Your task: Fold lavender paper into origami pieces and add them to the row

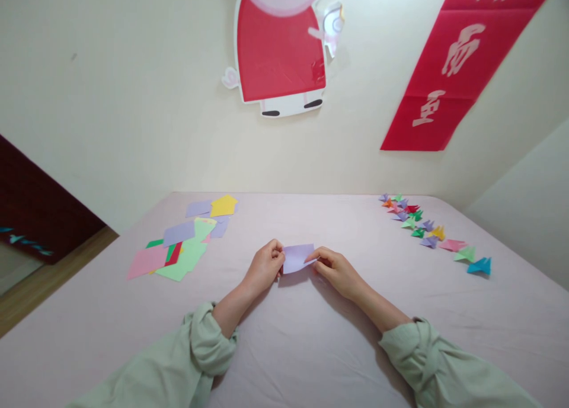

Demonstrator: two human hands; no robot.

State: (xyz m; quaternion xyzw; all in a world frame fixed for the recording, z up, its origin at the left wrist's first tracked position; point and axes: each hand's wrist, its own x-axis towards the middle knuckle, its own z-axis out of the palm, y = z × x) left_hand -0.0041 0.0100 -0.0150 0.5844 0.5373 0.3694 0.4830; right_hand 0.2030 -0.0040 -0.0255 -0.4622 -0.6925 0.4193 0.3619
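Note:
A small lilac paper (297, 257), folded, is held just above the pale pink surface (284, 348) in the middle. My left hand (265, 267) pinches its left edge with curled fingers. My right hand (336, 270) pinches its right edge, thumb and forefinger pressed together. Both forearms wear rolled pale green sleeves.
Several flat coloured paper sheets (180, 242) lie spread at the left. A row of several small folded paper figures (427, 230) runs along the right. A cream wall behind carries a red cartoon cutout (280, 46) and a red banner (453, 64). Wooden floor (40, 283) shows at the left.

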